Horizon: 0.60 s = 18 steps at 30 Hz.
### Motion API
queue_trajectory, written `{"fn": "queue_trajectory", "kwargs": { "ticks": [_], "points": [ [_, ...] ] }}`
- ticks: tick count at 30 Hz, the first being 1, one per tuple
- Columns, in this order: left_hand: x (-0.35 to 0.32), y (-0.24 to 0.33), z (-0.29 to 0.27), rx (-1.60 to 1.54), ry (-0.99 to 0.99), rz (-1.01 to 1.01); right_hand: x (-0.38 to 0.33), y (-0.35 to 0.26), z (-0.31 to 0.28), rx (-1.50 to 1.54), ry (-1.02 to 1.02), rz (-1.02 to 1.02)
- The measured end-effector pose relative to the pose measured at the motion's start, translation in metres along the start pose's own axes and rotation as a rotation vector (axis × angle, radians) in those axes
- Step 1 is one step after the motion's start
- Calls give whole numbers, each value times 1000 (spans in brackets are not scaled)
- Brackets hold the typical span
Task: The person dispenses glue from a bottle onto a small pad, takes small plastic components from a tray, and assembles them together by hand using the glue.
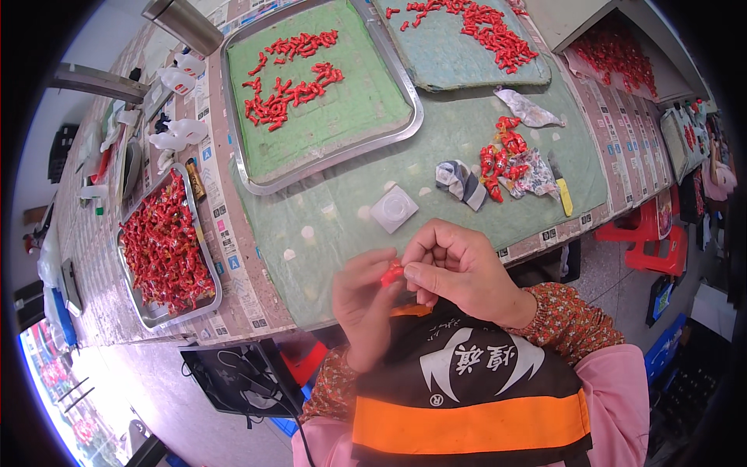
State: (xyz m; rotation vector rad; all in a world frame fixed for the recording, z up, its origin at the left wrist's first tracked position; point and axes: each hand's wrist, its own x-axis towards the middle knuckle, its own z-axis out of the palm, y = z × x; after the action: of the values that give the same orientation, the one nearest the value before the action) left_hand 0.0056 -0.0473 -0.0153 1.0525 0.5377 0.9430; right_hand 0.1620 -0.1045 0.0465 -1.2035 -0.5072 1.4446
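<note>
Here, a small red piece (391,273) sits just below the centre of the frame, pinched between the fingertips of both hands above the near edge of a worktable (257,303). The left hand (364,300) comes up from below with its fingers curled and pressed together against the piece; the right hand (455,265) closes over it from the right, thumb and forefinger nipping its end while the other fingers fold in. Flowered sleeves and a black-and-orange apron (467,389) fill the lower frame.

Just above the hands, on a green cloth (436,132), lies a small square white lid (393,208), with a few pale round bits scattered near it. To the right of centre a cluster of red pieces (502,159) rests beside crumpled patterned rags (461,183) and a yellow-handled knife (560,185).

In the upper middle, a large steel tray (253,175) lined in green holds loose rows of red pieces. At the left, a smaller metal tray (156,315) is heaped full of them. Red plastic stools (654,241) stand at the right edge of the frame.
</note>
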Motion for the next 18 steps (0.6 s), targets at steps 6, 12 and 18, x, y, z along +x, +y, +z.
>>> {"fn": "queue_trajectory", "kwargs": {
  "ticks": [6, 12, 18],
  "points": [
    [-3, -2, -1, 89, 16, 34, -1, -2, 1, -1, -10, 33],
    [-2, -1, 0, 299, -25, 172, -3, -2, -3, -46, -20, 38],
    [2, -4, -15, 638, -170, 402, -3, 0, -10, -33, -68, 80]
  ]
}}
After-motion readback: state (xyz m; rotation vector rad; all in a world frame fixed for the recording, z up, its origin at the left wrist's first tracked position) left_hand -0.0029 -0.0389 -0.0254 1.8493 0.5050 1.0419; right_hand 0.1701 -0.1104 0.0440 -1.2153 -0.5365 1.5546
